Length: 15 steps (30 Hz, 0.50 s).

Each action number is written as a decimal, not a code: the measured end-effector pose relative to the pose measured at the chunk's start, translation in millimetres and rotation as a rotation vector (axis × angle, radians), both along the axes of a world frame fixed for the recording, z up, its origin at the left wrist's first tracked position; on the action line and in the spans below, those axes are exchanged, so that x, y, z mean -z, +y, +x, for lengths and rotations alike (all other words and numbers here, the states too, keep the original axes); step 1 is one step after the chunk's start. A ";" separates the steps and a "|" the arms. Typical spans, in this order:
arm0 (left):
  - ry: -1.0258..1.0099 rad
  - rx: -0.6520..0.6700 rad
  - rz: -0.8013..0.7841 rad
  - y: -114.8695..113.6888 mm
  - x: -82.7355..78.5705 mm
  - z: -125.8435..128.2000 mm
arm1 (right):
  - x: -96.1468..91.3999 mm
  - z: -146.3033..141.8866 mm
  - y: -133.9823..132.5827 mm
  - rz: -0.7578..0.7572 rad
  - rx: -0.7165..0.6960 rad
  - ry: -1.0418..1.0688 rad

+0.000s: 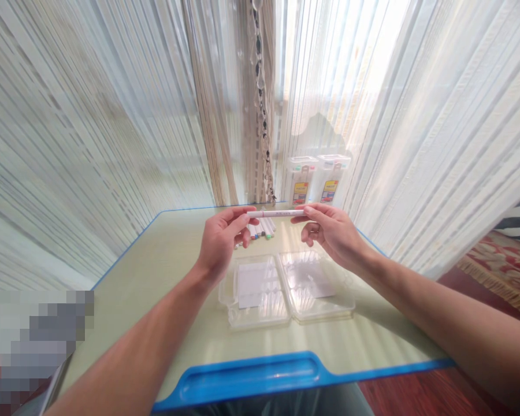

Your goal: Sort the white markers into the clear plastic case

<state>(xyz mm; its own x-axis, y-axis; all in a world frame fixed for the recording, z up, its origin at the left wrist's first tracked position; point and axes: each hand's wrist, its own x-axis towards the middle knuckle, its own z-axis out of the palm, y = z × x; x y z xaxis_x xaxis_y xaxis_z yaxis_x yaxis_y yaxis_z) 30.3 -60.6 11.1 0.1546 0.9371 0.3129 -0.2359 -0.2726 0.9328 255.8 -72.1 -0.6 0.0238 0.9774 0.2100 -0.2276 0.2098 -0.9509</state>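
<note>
– Curtains point(125, 115) behind, blue-edged table point(143, 289) below. On it?
– Open clear case point(323, 315), halves side by side. Two upright boxes point(301, 184), far edge.
– Hands?
– Left hand point(223, 236) and right hand point(330, 229) both in a fingertip pinch, nearly closed.
– Small stuff?
– Loose pens point(267, 226) on table, past case. White pen point(277, 214) held level above the table, left hand on one end, right on the other.

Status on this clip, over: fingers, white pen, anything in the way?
Left fingers and right fingers pinching opposite ends. White pen held roughly level above table. No visible obstruction; open clear case nearer the person.
</note>
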 end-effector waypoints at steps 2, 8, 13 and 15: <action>0.007 0.002 0.041 -1.5 0.1 1.2 | 0.2 0.6 0.3 -0.023 0.011 -0.020; 0.023 0.042 0.140 -1.9 3.1 3.4 | 0.5 0.7 2.9 -0.027 0.055 -0.116; 0.048 0.158 0.151 -6.1 2.3 2.6 | 2.1 -1.0 4.0 -0.090 0.043 -0.202; 0.066 0.213 0.138 -9.0 0.5 2.7 | 2.3 -1.7 3.2 -0.108 0.033 -0.230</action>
<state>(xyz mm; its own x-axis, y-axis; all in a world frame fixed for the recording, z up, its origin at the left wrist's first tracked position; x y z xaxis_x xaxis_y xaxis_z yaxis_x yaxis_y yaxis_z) 33.0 -69.6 10.5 0.3684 0.8304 0.4181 -0.2415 -0.3488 0.9056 254.2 -68.9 -2.9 0.0199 0.9939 0.1082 0.0027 0.1081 -0.9941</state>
